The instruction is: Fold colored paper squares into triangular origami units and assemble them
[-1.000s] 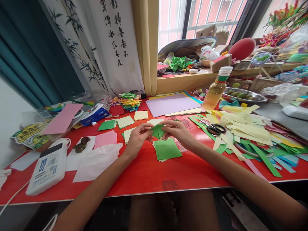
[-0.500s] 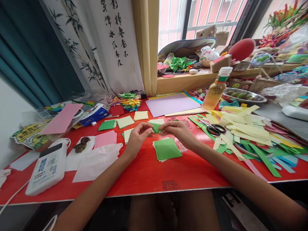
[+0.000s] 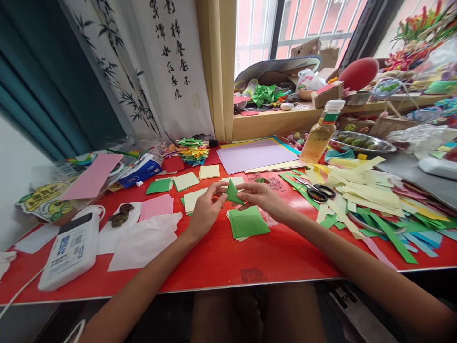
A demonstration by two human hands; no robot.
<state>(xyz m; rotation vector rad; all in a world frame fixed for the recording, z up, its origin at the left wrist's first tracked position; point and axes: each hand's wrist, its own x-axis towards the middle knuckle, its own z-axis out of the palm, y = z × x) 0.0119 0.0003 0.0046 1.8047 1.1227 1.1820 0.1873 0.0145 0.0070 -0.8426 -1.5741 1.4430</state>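
Between my two hands is a small folded piece of green paper (image 3: 232,192), its point turned up. My left hand (image 3: 210,202) pinches its left side with thumb and fingers. The right side is pinched by my right hand (image 3: 260,197). Just below them on the red table lies a stack of square papers (image 3: 249,222), green on top with pale yellow edges showing. Beyond my right hand sits another small folded green piece (image 3: 262,180). Pale yellow squares (image 3: 194,202) lie beside my left hand.
Black-handled scissors (image 3: 320,192) lie right of my hands, beside a heap of paper strips (image 3: 371,195). Behind stands a bottle of yellowish liquid (image 3: 319,136). Lilac sheets (image 3: 255,155) lie at the back. Left are a white power strip-like device (image 3: 71,250) and white tissue (image 3: 143,247).
The green paper has been turned so that its point stands upward. My fingers have shifted on it, and the small folded piece behind my right hand shows more.
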